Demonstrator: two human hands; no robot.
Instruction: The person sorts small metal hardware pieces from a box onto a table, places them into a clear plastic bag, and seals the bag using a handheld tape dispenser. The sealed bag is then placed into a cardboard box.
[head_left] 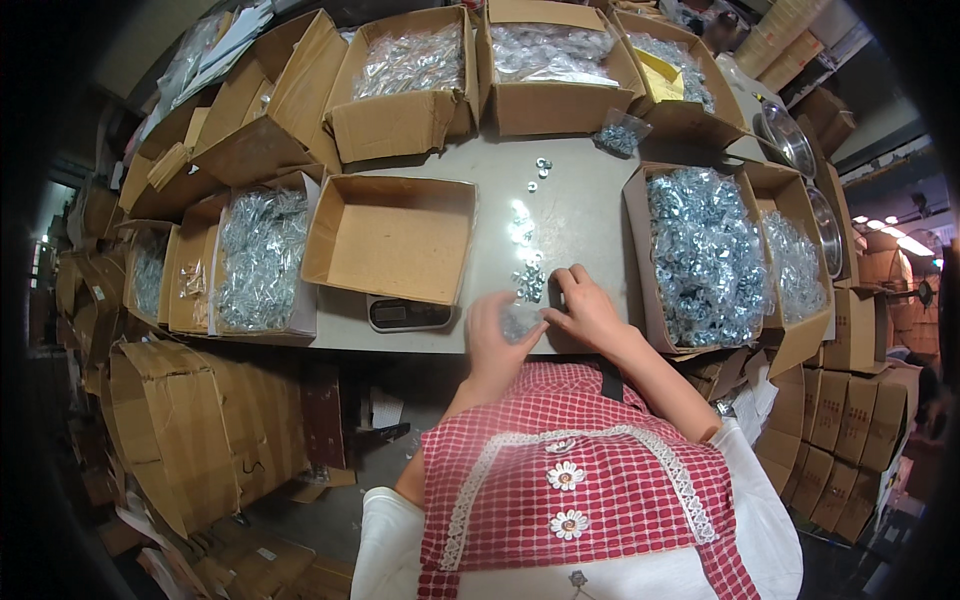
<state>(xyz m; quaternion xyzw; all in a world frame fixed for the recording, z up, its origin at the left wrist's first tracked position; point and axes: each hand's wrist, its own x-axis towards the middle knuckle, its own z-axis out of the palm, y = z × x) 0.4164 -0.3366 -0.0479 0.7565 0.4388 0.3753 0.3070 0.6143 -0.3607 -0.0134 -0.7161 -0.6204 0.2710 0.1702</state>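
Near the front edge of the table, my left hand (490, 336) is blurred by motion and closed round a small clear plastic bag (519, 322). What fills the bag is too blurred to make out. My right hand (588, 312) meets the bag's right edge with its thumb and a finger pinched there, while its other fingers curve above over the table. Just beyond the bag lies a little heap of small shiny metal nuts (530, 283). More nuts (522, 225) trail away from it, and a few loose ones (543, 165) lie farther back.
An open, shallow cardboard box (390, 240) rests on a digital scale (408, 313) at left. Boxes of bagged hardware (262, 260) (705, 255) flank the table (590, 215). Several more boxes (405, 65) line the back. One filled bag (620, 136) lies before them.
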